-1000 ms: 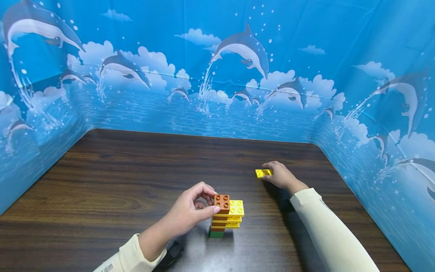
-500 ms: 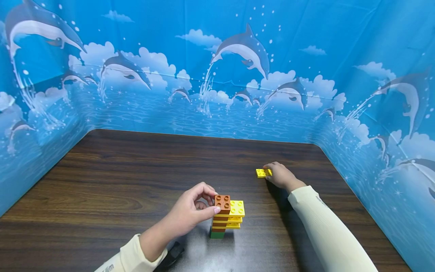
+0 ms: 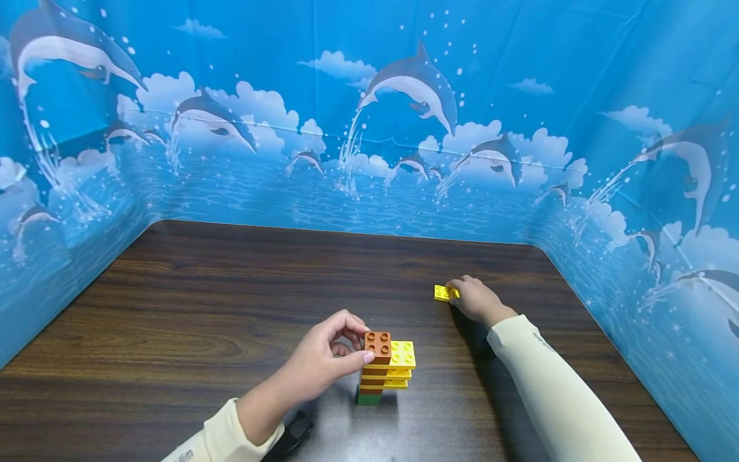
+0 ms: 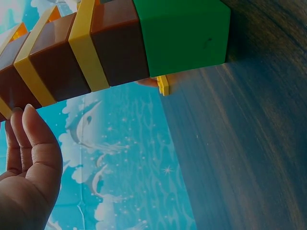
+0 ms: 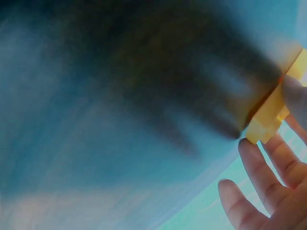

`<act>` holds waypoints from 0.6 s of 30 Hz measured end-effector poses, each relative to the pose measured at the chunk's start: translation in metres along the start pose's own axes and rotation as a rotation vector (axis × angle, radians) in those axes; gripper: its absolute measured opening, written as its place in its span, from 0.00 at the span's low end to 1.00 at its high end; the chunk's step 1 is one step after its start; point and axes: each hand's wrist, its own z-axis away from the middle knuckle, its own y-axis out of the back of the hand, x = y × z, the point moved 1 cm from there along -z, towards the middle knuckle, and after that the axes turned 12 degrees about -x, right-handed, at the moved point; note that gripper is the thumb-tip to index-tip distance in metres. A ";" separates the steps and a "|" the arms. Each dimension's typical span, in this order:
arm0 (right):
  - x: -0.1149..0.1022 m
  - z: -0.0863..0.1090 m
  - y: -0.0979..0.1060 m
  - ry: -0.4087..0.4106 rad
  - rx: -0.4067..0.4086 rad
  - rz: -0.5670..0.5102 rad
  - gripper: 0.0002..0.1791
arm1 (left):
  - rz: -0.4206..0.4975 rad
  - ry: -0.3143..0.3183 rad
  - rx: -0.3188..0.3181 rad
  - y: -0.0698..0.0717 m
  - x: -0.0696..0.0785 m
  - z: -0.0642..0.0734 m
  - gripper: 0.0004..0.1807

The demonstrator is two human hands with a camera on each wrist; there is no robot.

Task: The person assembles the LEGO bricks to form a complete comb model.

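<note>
A tower of toy building bricks stands upright on the table, with a green brick [image 3: 369, 399] at its foot. Above it, brown bricks alternate with yellow plates [image 3: 403, 354] that jut out to the right. My left hand [image 3: 323, 350] pinches the top brown brick [image 3: 378, 344] between thumb and fingers. In the left wrist view its fingertips [image 4: 29, 112] meet the tower's upper part. Farther back on the right, my right hand [image 3: 476, 300] holds a flat yellow brick [image 3: 441, 292] by its right end. The right wrist view shows thumb and fingers about this yellow brick [image 5: 268, 112].
The dark wood-grain table [image 3: 231, 289] reaches back to a blue dolphin-print curtain [image 3: 260, 173] on three sides. Below my left wrist shows a black strap-like item [image 3: 294, 433]. A wide stretch of tabletop lies between the tower and the yellow brick.
My right hand has shifted slightly left, and the yellow brick in it has turned a little. The left hand and the tower stay where they were.
</note>
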 end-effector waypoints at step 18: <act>-0.024 0.026 0.021 0.105 0.275 0.062 0.24 | -0.008 -0.024 0.015 -0.001 -0.001 -0.001 0.14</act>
